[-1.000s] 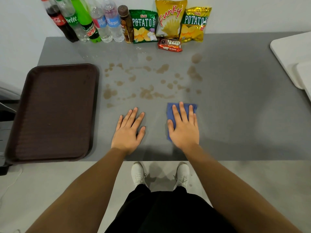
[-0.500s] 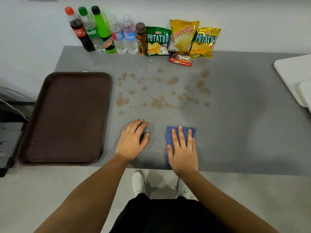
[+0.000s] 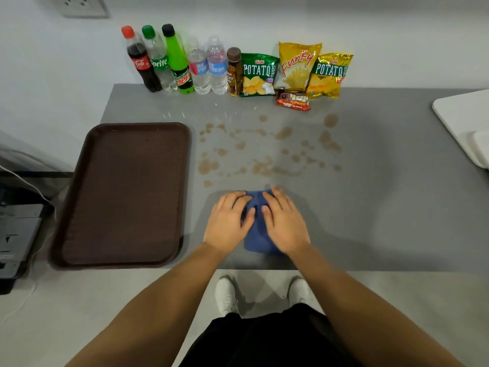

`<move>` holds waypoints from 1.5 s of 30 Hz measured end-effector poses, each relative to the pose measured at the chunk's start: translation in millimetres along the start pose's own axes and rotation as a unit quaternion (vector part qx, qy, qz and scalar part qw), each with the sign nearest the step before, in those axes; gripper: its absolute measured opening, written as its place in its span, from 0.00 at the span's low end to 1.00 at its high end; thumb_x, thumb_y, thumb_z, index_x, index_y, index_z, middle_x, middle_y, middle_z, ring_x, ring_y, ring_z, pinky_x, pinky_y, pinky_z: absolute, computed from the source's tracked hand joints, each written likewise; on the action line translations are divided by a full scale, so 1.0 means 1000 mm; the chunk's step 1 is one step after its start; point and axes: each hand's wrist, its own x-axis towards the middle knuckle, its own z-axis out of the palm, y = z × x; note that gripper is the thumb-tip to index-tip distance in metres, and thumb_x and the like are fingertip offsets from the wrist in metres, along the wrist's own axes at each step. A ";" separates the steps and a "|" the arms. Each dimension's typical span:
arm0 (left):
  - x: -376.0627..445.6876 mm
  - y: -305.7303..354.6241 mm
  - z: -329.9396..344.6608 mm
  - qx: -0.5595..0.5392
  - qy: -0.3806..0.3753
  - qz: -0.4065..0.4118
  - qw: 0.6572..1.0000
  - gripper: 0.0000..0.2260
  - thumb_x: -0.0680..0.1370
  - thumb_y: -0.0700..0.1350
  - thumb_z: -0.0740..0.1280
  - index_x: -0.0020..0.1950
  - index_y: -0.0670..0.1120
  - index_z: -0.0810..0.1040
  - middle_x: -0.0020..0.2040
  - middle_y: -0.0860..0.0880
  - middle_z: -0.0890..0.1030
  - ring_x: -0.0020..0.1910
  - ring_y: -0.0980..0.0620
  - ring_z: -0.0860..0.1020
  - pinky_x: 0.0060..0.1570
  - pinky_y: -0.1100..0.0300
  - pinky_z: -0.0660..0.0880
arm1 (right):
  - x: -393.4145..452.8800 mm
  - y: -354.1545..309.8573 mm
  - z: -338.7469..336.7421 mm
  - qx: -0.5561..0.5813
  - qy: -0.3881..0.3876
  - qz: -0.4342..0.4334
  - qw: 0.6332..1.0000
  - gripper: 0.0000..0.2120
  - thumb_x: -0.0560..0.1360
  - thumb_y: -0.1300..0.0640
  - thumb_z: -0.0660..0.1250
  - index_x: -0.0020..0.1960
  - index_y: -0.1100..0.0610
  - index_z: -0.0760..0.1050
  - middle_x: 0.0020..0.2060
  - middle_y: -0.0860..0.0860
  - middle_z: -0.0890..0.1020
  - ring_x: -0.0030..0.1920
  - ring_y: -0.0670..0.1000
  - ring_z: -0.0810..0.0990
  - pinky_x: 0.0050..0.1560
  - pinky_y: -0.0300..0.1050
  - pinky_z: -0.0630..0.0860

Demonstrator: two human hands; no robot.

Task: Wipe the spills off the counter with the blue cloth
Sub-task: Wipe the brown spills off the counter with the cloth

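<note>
The blue cloth lies bunched on the grey counter near its front edge. Both my hands rest on it: my left hand covers its left side, my right hand covers its right side, fingers pressed down and gathering the fabric. Brown spills are scattered in blotches over the counter just beyond the cloth, from beside the tray to the right of centre. Most of the cloth is hidden under my hands.
A dark brown tray lies at the left. Along the back wall stand several drink bottles, chip bags and a red snack bar. A white board lies at the right edge.
My left hand has moved right from the bare counter onto the cloth. My right hand shifted the cloth left, and it is now bunched instead of flat. The view rose.
</note>
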 end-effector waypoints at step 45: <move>0.062 -0.028 0.040 0.143 -0.106 -0.038 0.983 0.30 0.86 0.59 0.46 0.85 0.46 0.49 0.85 0.46 0.49 0.84 0.46 0.47 0.82 0.48 0.45 | 0.011 0.072 0.000 -0.102 0.085 0.163 0.978 0.34 0.82 0.40 0.50 0.83 0.54 0.53 0.83 0.56 0.51 0.83 0.58 0.49 0.82 0.57 0.49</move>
